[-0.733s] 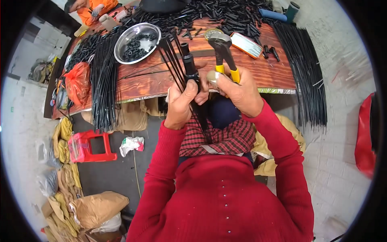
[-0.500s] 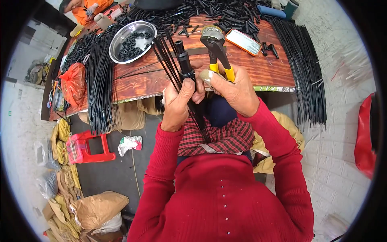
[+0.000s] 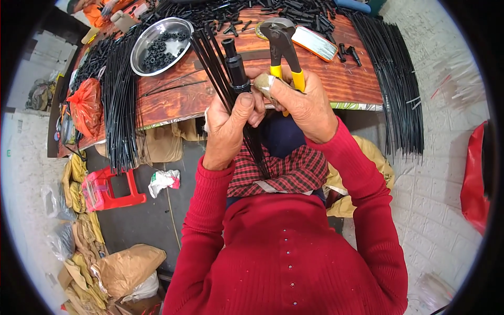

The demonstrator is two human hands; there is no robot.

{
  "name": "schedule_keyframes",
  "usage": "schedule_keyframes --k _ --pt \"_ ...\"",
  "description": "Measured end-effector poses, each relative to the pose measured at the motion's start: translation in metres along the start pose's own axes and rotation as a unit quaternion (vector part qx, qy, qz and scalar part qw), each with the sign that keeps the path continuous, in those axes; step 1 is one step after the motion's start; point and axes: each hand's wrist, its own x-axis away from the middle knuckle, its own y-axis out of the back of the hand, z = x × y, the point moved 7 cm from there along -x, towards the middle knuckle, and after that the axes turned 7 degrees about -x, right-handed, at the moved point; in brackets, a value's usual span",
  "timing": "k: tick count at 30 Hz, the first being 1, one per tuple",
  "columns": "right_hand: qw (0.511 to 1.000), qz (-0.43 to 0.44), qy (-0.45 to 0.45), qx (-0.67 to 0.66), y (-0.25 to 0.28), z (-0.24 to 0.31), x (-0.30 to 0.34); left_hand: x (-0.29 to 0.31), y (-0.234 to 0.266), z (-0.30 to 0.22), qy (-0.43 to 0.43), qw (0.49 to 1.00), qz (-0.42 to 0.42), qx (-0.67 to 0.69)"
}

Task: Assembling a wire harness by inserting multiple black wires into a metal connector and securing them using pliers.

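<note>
My left hand (image 3: pixel 229 123) is closed around a bundle of thin black rods (image 3: pixel 215 73) and a stepped black tubular part (image 3: pixel 235 67) that stands upright beside them. The rods run down past my palm to the checked cloth on my lap. In my right hand (image 3: pixel 307 107) are pincers (image 3: pixel 281 42) with a dark metal head and yellow handles, the head pointing up and away from me. My right thumb wears a worn wrapping (image 3: pixel 266 86) and lies close to the black part. The fingertips of both hands nearly meet there, and the exact contact is hidden.
A steel bowl (image 3: pixel 137 55) of small black rings stands on the wooden table (image 3: pixel 346 84). Long black rods hang over its edge at left (image 3: pixel 121 115) and right (image 3: pixel 401 100). A white tray (image 3: pixel 315 44), loose black parts and a red plastic bag (image 3: pixel 85 107) lie around. A red stool (image 3: pixel 113 194) is below left.
My view has shifted slightly, so the table sits higher and further left. Both hands keep their grips on the rods, black part and pincers. The pincers' jaws stand a little differently angled.
</note>
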Motion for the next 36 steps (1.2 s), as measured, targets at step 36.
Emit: schedule_keyframes --k 36 --pt "0.920 0.268 -0.180 0.224 0.018 0.017 0.026 -0.008 0.015 0.012 0.003 0.999 0.020 0.043"
